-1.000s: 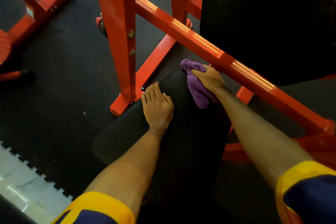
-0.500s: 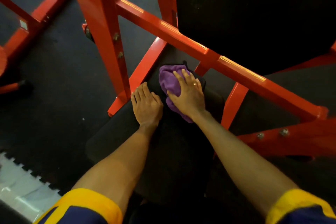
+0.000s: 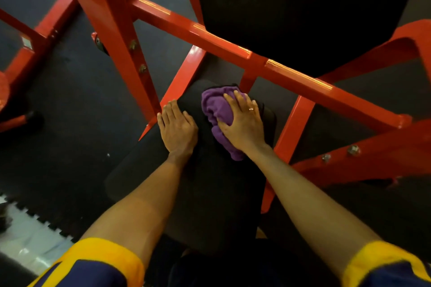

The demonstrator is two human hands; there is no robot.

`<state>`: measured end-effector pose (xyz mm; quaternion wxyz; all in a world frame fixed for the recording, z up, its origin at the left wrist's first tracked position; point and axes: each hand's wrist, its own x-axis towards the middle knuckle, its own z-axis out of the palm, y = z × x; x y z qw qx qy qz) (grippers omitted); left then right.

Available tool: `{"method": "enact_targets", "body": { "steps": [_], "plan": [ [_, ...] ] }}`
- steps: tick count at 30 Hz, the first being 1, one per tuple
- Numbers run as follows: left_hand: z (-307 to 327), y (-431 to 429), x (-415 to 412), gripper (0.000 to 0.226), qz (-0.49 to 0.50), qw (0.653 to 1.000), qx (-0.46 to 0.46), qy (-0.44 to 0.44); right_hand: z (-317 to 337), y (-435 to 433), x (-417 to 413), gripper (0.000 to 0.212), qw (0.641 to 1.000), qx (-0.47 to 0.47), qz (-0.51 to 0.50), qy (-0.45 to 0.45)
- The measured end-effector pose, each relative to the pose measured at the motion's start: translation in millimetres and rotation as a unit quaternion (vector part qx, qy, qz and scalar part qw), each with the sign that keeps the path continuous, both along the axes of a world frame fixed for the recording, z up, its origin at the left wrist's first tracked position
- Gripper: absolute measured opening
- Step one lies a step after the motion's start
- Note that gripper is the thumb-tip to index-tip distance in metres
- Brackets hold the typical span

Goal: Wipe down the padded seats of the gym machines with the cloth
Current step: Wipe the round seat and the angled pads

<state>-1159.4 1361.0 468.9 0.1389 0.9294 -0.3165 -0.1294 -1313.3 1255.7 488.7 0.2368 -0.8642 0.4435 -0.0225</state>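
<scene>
Right grip [image 3: 242, 123]: fingers spread and laid flat, pressing the cloth [image 3: 215, 107] onto the far end of the seat [image 3: 210, 193]. It is not pinching. There's a ring [image 3: 251, 109] on one finger. Left grip [image 3: 178, 127]: flat, fingers together, palm down on the seat's left edge, just beside the cloth but not touching it.

Obstructions: a red crossbar [image 3: 210, 37] runs diagonally just past the cloth. A strut [image 3: 291, 133] drops beside the seat on the right and a thick red post [image 3: 112, 30] lands by the left fingertips. A black back pad [image 3: 303, 7] hangs above the bar. Two bolts [image 3: 353, 149] sit on the right rail.

Delta vs 1 s ago: the right grip was at the seat's right edge against the bar with the cloth bunched up. It's now further left, mid-seat, with the cloth flattened. The left grip hasn't moved.

Materials: the cloth is purple, fuzzy and crumpled. The seat is matte black, padded, with rounded corners. The frame is glossy painted steel box section. Dark floor mat [image 3: 70, 123] with a jigsaw edge against pale tile [image 3: 25, 235].
</scene>
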Motion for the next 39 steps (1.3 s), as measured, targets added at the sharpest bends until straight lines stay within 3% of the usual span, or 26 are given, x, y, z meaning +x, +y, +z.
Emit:
{"method": "enact_targets", "body": {
  "steps": [4,9,13,17,20,22,25,28,31,36,39],
  "plan": [
    [0.3,-1.2,-3.4,0.058,0.008,1.000,0.006,-0.002,2.4,-28.8,4.0,0.073,0.998,0.051,-0.041,0.027],
    [1.7,2.1,-8.2,0.061,0.006,1.000,0.014,0.005,22.9,-71.3,12.2,0.051,0.961,0.244,-0.126,0.019],
    [5.4,3.7,-19.4,0.063,0.006,1.000,0.023,0.010,20.8,-38.2,-41.4,0.056,0.971,0.152,-0.182,-0.034],
    [3.3,4.6,-30.1,0.063,0.010,1.000,0.023,0.002,8.1,-8.1,-68.2,0.076,0.953,0.150,-0.242,-0.100],
    [4.4,4.5,-33.3,0.064,0.013,0.999,0.034,0.014,6.5,-29.5,-48.2,0.053,0.935,0.181,-0.284,-0.108],
    [4.8,6.2,-37.1,0.065,0.008,0.999,0.043,0.014,11.5,-47.4,-39.9,0.049,0.905,0.237,-0.338,-0.103],
    [5.5,11.2,-46.7,0.065,0.002,0.999,0.050,0.005,14.5,-30.9,-43.1,0.056,0.888,0.233,-0.376,-0.128],
    [6.9,13.1,-51.8,0.065,-0.001,0.999,0.046,0.005,18.8,23.3,-55.3,0.083,0.891,0.191,-0.376,-0.169],
    [7.6,15.1,-50.7,0.066,0.000,1.000,0.028,0.001,16.8,66.4,-76.2,0.091,0.877,0.234,-0.387,-0.164],
    [6.0,15.1,-49.6,0.066,0.003,1.000,0.022,0.006,13.4,40.7,-73.4,0.092,0.899,0.221,-0.360,-0.112],
    [6.0,20.7,-44.7,0.066,-0.012,1.000,0.017,0.006,14.6,25.4,-46.9,0.090,0.950,0.145,-0.271,-0.047]
  ]
}}
